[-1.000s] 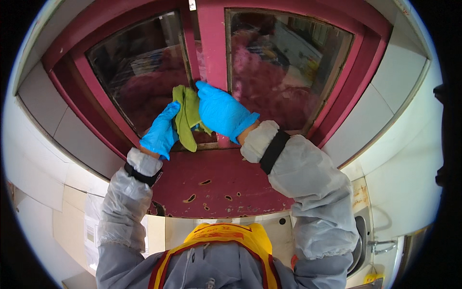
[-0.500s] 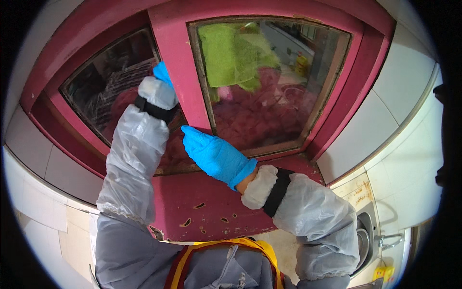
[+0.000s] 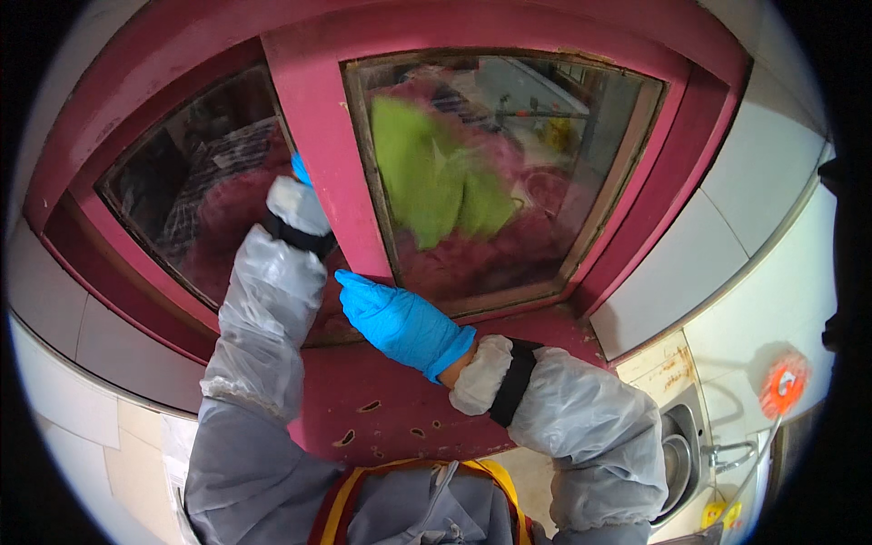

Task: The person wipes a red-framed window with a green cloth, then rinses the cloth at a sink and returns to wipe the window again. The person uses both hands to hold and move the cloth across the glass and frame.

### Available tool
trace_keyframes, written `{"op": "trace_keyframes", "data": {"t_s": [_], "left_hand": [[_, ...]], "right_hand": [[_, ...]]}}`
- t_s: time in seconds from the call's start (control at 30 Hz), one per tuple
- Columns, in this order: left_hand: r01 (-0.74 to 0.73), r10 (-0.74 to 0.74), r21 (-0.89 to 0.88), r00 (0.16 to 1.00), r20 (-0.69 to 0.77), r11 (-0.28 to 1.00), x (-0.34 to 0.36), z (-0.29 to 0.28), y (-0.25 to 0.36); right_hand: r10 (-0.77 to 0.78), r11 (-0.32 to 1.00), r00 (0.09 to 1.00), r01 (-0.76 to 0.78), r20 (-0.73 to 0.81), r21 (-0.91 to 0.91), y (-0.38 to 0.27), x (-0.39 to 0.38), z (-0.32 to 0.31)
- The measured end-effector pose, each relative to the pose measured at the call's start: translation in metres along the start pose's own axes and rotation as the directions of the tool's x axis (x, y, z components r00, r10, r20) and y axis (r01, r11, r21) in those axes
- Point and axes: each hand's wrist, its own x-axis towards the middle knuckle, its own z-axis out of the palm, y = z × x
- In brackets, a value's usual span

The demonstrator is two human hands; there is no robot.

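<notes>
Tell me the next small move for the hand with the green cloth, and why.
Probably sweep the green cloth down and right across the pane. The left hand reaches behind the red post, pressing the cloth on the far side of the glass, and the pane looks streaky there. The right hand braces at the frame's lower corner.

Not much of that kind here. The only sign-like thing is a small round orange disc (image 3: 785, 382) with a pale mark in its middle, on the white wall at the right edge of the frame. Down in the lower right corner sit two small yellow tags (image 3: 720, 515), too tiny to make out. No packages or screens show.
</notes>
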Motion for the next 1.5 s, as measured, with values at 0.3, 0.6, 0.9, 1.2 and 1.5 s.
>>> {"op": "trace_keyframes", "data": {"t_s": [0.3, 0.6, 0.9, 1.2, 1.5], "left_hand": [[0.005, -0.004, -0.042, 1.000, 0.029, 0.999, -0.012, 0.008, 0.020], [0.042, -0.044, -0.088, 0.999, -0.020, 0.995, 0.014, 0.016, 0.013], [0.064, -0.067, -0.104, 0.997, -0.026, 0.992, 0.017, 0.019, 0.022], [0.056, -0.059, -0.112, 0.998, -0.028, 0.992, 0.024, 0.018, 0.023], [0.063, -0.068, -0.127, 0.997, -0.035, 0.990, 0.033, 0.017, 0.017]], "right_hand": [[-0.008, 1.000, 1.000, 0.008, -0.029, 0.008, -0.003, -0.005, 0.009], [-0.013, 1.000, 1.000, 0.013, -0.006, 0.012, -0.004, -0.008, 0.011], [0.086, 0.945, 0.994, -0.061, -0.064, 0.322, -0.002, -0.007, 0.018], [0.107, 0.933, 0.991, -0.074, -0.076, 0.351, -0.002, -0.006, 0.011], [-0.052, 0.998, 0.999, 0.052, 0.013, 0.038, -0.001, -0.007, 0.015]]}}
